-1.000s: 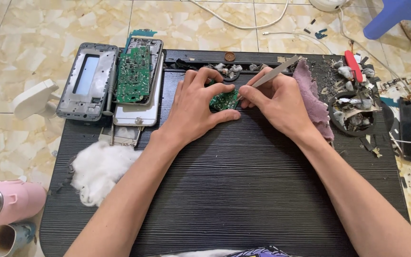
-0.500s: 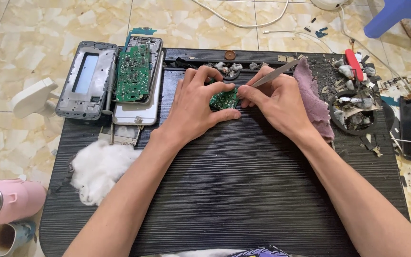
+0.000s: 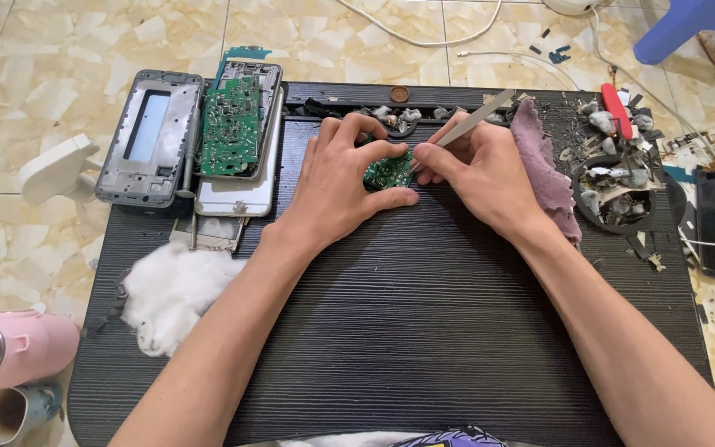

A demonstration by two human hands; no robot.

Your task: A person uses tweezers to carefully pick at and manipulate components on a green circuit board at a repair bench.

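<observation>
Nothing seen moved since earlier | small green board pinned mid-frame by left hand fingers | tweezers pinched in right hand | step judged: part being picked at | next: steady tip.

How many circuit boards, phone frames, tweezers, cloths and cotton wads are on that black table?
Green circuit boards: 2, a small one under the left hand and a large one
Phone frames: 2, grey and dark
Tweezers: 1, in the right hand
Purple cloth: 1
Cotton wad: 1
Total: 7
</observation>
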